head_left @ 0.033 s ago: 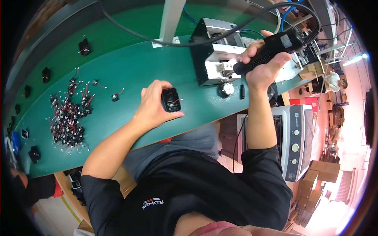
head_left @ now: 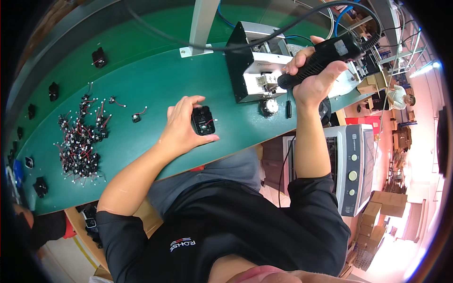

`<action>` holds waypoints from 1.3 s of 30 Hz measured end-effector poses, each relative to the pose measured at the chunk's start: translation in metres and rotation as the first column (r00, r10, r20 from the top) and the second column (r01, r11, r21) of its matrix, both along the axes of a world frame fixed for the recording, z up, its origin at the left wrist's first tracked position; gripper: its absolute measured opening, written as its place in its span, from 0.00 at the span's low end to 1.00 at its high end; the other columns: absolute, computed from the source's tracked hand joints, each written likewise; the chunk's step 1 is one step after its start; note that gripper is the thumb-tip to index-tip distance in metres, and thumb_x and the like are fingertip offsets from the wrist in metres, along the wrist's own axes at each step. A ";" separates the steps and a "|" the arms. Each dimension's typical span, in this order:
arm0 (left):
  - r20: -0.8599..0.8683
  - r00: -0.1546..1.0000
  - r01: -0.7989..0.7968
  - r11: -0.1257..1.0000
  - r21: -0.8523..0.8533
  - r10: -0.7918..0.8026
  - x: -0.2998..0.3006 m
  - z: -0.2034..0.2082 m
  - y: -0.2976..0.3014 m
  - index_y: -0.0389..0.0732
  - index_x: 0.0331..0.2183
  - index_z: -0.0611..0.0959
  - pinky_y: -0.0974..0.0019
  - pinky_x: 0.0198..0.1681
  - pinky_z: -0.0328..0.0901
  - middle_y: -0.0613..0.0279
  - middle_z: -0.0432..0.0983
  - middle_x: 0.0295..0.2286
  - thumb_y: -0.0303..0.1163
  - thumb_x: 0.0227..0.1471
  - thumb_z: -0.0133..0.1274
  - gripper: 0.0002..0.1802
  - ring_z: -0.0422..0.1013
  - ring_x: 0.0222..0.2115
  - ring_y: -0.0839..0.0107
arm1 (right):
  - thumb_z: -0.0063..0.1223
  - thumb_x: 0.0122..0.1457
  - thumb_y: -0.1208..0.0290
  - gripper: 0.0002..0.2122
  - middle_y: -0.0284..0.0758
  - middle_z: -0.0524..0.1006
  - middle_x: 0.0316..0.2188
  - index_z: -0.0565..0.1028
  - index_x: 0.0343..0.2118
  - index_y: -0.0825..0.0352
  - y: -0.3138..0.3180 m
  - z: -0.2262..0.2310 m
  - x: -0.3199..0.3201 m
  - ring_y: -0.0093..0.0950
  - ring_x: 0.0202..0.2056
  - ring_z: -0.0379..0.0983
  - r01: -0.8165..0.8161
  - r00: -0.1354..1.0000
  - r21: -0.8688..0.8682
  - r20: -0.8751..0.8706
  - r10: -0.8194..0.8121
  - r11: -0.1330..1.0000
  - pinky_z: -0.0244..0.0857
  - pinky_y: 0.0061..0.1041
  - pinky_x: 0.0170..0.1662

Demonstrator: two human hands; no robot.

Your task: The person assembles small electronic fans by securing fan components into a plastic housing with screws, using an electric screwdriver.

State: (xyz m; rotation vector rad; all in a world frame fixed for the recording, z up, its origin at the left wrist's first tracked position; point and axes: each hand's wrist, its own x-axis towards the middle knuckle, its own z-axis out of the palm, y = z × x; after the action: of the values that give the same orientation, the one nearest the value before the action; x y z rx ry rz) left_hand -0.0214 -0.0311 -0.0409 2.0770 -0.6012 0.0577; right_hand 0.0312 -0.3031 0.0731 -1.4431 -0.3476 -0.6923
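Observation:
My left hand curls its fingers and thumb around a small black plastic housing on the green table, with a short red wire at its right side. In my right hand is a black corded electric screwdriver, tilted with its nose down and to the left. That nose meets the front of a screw feeder, a box with black sides and a pale metal front. Whether the bit touches a screw is too small to tell.
A heap of small black parts with red wires lies to the left. Black housings line the far side. Near the feeder are a round white-topped container and a small screwdriver. A metal post and a looping cable stand beyond.

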 end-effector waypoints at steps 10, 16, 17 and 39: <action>0.056 0.996 0.061 0.993 0.104 -0.067 -0.002 -0.003 0.001 0.41 0.47 0.75 0.59 0.50 0.56 0.60 0.68 0.38 0.47 0.25 0.77 0.46 0.65 0.42 0.59 | 0.28 0.55 0.23 0.48 0.34 0.69 0.21 0.64 0.55 0.72 0.041 0.017 -0.036 0.25 0.17 0.63 -0.313 0.945 0.271 -0.011 0.328 0.910 0.63 0.29 0.24; 0.123 0.987 0.089 0.991 0.098 -0.100 0.002 -0.004 -0.005 0.42 0.43 0.75 0.57 0.46 0.55 0.59 0.69 0.37 0.51 0.24 0.76 0.44 0.67 0.42 0.60 | 0.34 0.49 0.20 0.52 0.37 0.73 0.21 0.64 0.55 0.73 0.099 -0.011 -0.046 0.28 0.18 0.69 -0.550 0.819 0.285 0.003 0.573 0.785 0.68 0.29 0.23; 0.118 0.989 0.070 0.991 0.111 -0.083 0.001 -0.002 -0.005 0.42 0.43 0.75 0.57 0.46 0.54 0.60 0.69 0.37 0.50 0.24 0.76 0.44 0.66 0.42 0.60 | 0.34 0.48 0.20 0.51 0.37 0.73 0.21 0.65 0.55 0.72 0.106 -0.016 -0.049 0.28 0.18 0.70 -0.489 0.852 0.237 -0.078 0.518 0.840 0.68 0.29 0.23; 0.058 0.996 0.068 0.994 0.081 -0.072 0.001 -0.004 -0.005 0.46 0.40 0.74 0.58 0.43 0.54 0.63 0.68 0.34 0.47 0.24 0.76 0.40 0.66 0.40 0.62 | 0.38 0.44 0.18 0.51 0.36 0.71 0.20 0.65 0.49 0.71 0.120 -0.036 -0.059 0.27 0.18 0.69 -0.393 0.864 0.156 -0.276 0.422 0.906 0.67 0.26 0.23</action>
State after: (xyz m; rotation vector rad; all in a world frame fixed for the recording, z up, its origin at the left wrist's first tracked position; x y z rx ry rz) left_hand -0.0200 -0.0365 -0.0444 2.1345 -0.7237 0.0581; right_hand -0.0278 -0.1827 0.0376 -1.3032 -0.3591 -0.1342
